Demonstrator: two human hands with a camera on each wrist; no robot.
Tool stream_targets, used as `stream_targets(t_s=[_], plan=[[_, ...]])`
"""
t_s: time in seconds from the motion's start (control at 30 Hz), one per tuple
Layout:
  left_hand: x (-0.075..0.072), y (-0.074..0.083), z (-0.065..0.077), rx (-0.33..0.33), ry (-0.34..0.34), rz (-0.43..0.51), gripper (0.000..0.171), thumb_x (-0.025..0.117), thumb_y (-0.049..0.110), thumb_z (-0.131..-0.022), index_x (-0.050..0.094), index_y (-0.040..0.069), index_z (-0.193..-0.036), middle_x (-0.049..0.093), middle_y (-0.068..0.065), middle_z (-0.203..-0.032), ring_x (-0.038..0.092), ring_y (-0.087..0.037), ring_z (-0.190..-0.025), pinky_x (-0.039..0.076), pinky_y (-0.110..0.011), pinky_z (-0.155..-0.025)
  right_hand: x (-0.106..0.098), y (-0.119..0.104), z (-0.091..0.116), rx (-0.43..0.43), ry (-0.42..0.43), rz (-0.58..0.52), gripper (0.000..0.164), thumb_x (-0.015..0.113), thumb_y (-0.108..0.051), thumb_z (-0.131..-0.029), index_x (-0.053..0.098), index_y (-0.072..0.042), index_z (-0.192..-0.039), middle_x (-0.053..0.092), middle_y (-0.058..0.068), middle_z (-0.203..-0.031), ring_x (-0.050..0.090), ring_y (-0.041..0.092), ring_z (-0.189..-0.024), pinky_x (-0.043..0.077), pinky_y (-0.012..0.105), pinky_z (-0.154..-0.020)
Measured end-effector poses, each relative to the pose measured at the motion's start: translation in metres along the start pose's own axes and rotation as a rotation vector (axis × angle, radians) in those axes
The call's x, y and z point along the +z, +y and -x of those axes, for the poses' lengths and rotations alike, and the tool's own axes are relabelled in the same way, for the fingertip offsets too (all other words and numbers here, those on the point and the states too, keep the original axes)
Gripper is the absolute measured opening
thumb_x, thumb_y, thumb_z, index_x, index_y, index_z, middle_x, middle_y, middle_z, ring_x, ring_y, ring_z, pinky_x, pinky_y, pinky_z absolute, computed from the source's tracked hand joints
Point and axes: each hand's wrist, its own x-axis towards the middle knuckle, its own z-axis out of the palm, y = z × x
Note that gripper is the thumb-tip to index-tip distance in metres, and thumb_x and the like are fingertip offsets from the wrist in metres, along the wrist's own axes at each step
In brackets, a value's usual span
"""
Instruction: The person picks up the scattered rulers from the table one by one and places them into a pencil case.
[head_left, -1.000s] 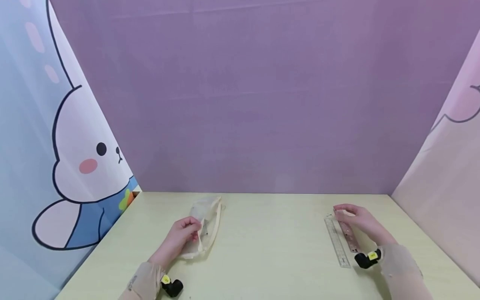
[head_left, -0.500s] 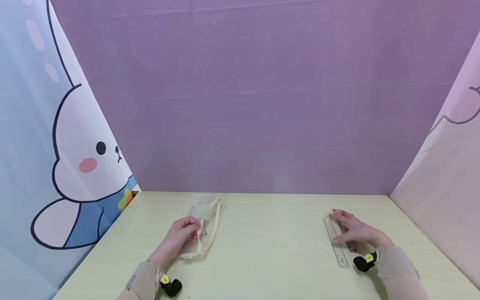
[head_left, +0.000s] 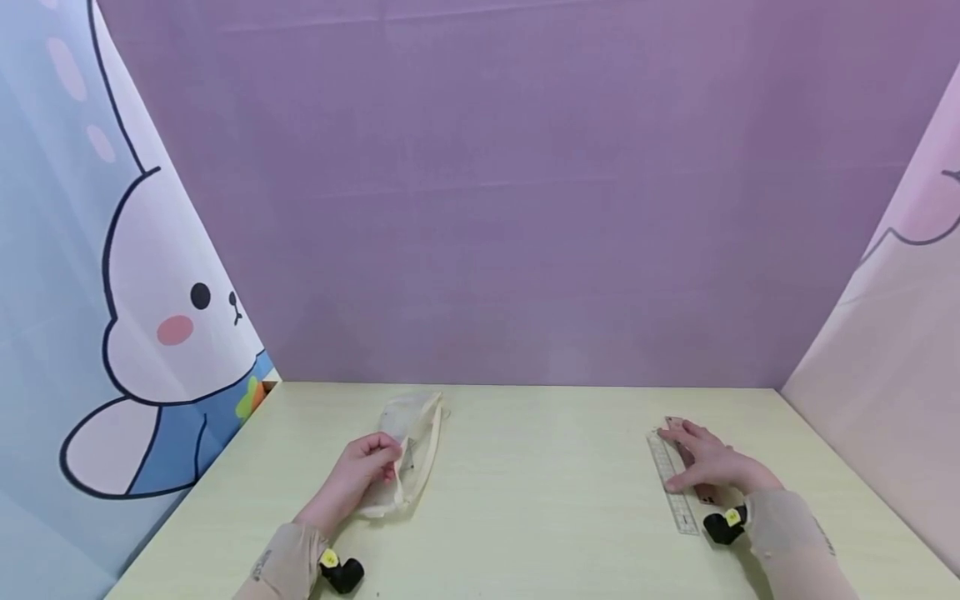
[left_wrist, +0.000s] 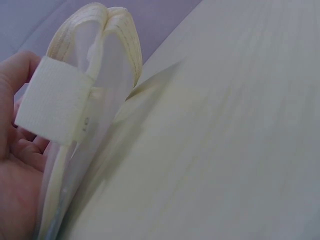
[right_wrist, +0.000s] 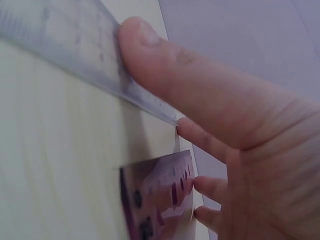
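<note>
My left hand holds the near edge of a translucent zip pouch with cream trim. In the left wrist view the pouch stands with its mouth gaping a little, and a white tab covers part of the fingers. Over at the right, my right hand spreads above a clear ruler. Its thumb touches the ruler, and the index fingertip reaches the ruler's far end. A shiny pink strip with dark marks lies alongside, partly under the hand, with two other fingertips at its edge.
Both hands work over a pale wood-grain table. A purple cloth wall rises behind its far edge. Printed curtains flank it, the left one showing a cartoon rabbit.
My right hand has come off the far end of the pink strip and shifted left, with thumb and index finger now at the clear ruler. The left hand and pouch have stayed put.
</note>
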Motion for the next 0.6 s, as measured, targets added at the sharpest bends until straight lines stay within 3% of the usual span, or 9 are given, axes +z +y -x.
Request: stream_targets(t_s=[0.13, 0.6], plan=[[0.001, 0.002, 0.001, 0.001, 0.002, -0.012, 0.007, 0.064, 0.005, -0.089, 0.061, -0.002, -0.089, 0.056, -0.003, -0.073, 0.054, -0.012, -0.059, 0.05, -0.024, -0.057, 0.0, -0.004, 0.0, 0.005, 0.002, 0.011, 0.09, 0.085, -0.032, -0.071, 0.04, 0.004, -0.141, 0.012, 0.038, -0.148, 0.006, 0.064, -0.13, 0.008, 0.082, -0.09], [0.003, 0.002, 0.001, -0.004, -0.008, -0.021, 0.009, 0.064, 0.005, -0.089, 0.06, -0.003, -0.089, 0.056, -0.005, -0.072, 0.054, -0.013, -0.059, 0.049, -0.025, -0.058, 0.001, -0.016, -0.001, 0.016, 0.005, -0.02, 0.08, 0.087, -0.028, -0.065, 0.048, 0.003, -0.127, 0.012, 0.04, -0.147, 0.0, 0.066, -0.129, 0.003, 0.077, -0.097]])
